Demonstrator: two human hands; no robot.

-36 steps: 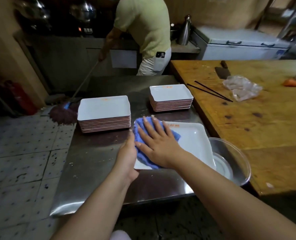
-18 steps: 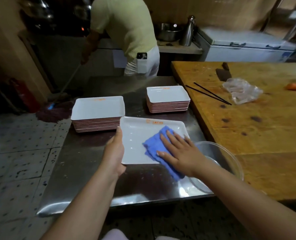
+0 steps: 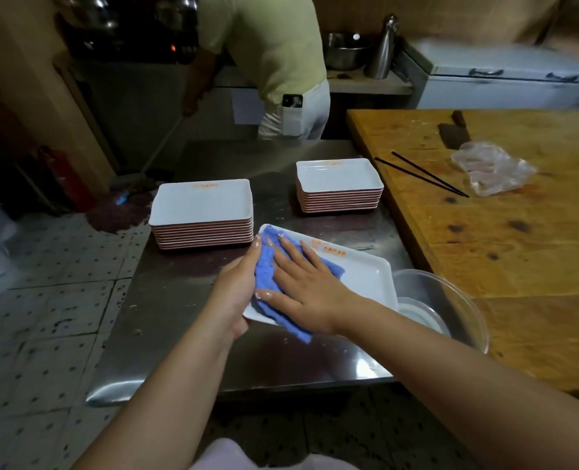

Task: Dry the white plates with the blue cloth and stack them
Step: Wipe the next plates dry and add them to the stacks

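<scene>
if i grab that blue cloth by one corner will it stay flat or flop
Probably flop: the blue cloth already bunches in folds under the right hand and droops over the rim of the plate. It likely feels light, maybe dampish from wiping. It should not slide far on its own.

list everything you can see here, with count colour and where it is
plate being wiped: 1, white, near edge of the steel table
blue cloth: 1, on that plate
plate stacks: 2, white with reddish edges, left stack, right stack
metal bowl: 1, right of the plate
wooden table: 1, right side
chopsticks: 2, black, on the wood
plastic bag: 1, clear, on the wood
cleaver: 1, dark, on the wood
person mopping: 1, behind the table
left hand: grips the plate's left edge
right hand: flat on the cloth
</scene>
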